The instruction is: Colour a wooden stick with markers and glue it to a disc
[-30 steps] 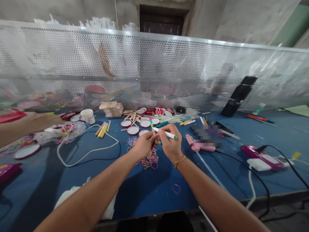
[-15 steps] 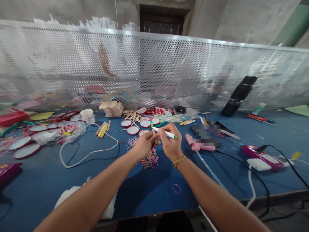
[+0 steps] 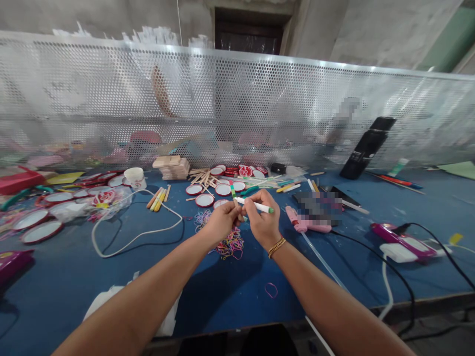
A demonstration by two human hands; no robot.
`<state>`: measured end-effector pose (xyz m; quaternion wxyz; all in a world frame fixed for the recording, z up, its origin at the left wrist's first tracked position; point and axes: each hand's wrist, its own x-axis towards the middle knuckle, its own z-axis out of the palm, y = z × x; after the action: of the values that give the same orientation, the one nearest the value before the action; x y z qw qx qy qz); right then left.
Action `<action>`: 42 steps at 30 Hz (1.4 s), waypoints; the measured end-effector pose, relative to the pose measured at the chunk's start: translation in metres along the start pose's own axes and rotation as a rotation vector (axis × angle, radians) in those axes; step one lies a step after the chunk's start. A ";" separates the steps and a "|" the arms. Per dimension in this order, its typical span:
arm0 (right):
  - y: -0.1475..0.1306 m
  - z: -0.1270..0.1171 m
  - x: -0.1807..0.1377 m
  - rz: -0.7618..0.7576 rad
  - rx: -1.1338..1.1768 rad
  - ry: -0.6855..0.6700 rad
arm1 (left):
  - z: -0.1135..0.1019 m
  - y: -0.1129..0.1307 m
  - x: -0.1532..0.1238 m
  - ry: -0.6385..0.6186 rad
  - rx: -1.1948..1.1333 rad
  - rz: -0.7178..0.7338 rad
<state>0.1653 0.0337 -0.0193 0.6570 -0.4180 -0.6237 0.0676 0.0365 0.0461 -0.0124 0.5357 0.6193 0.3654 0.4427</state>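
Between the fingers of my left hand (image 3: 221,222) is a wooden craft stick (image 3: 233,192), held tilted upright, its upper end coloured red and green. My right hand (image 3: 264,220) grips a white marker (image 3: 256,205) with a green end. The marker's tip points left and meets the stick, or comes very close to it, just below the green band. Beneath both hands lies a pile of colourful rubber bands (image 3: 228,247). White-faced, red-rimmed lids (image 3: 204,200) and loose craft sticks (image 3: 203,177) are spread just beyond my hands.
A pink glue gun (image 3: 308,225) with its cord lies right of my hands. A white cable (image 3: 141,235) loops on the left. Behind stand a paper cup (image 3: 135,178), stacked wooden pieces (image 3: 172,167) and a black bottle (image 3: 367,148). A perforated metal panel (image 3: 252,99) closes off the back.
The marker's tip has shifted very slightly down along the stick. Both hands otherwise hold nearly the same place and grip.
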 end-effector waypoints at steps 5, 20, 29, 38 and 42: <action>0.000 0.001 0.001 0.008 0.004 -0.001 | -0.001 0.000 0.000 -0.006 -0.002 0.004; -0.001 -0.001 0.003 -0.013 0.018 0.041 | 0.000 0.000 0.000 0.014 -0.012 -0.021; -0.002 -0.001 0.004 -0.002 -0.003 0.063 | -0.001 -0.001 0.001 0.022 -0.023 -0.031; -0.001 -0.001 0.003 -0.002 -0.014 0.067 | -0.001 -0.003 0.002 0.025 -0.034 -0.034; -0.002 0.000 0.003 -0.008 0.013 0.036 | -0.001 -0.002 0.002 0.009 -0.034 -0.030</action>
<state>0.1655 0.0341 -0.0161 0.6709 -0.4126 -0.6131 0.0615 0.0360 0.0486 -0.0139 0.5511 0.6023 0.3696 0.4437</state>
